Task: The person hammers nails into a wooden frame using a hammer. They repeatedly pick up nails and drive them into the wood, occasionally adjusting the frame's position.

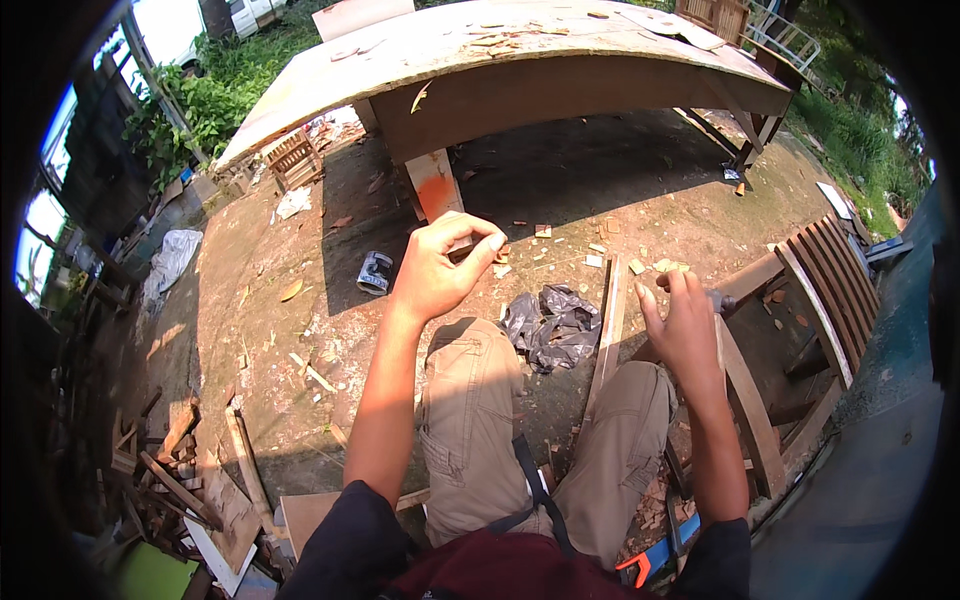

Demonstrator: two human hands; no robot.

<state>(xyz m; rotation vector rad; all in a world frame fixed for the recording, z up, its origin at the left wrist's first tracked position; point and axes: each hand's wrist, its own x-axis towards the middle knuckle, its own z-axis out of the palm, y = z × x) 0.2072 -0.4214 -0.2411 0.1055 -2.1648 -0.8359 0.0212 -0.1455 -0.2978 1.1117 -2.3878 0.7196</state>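
Note:
My left hand (pixel 447 265) is raised above my left knee, thumb and fingers curled together in a pinch. Whatever lies between those fingertips is too small to make out. Over my right knee, my right hand (pixel 683 330) has bent fingers, with a gap between thumb and forefinger. A small dark grey part (pixel 720 301) shows just right of its knuckles; I cannot tell whether it touches the hand. A wooden chair with a slatted back (pixel 828 290) lies tilted on the right. A long wooden strip (pixel 608 335) stands between my hands, close to my right leg.
A large wooden table (pixel 520 50) spans the far side, littered with wood bits. A crumpled black plastic bag (pixel 553 328) and an open can (pixel 375 272) lie on the ground. Scrap wood (pixel 180 470) is heaped at left. A blue-and-orange saw (pixel 662 552) rests near my right hip.

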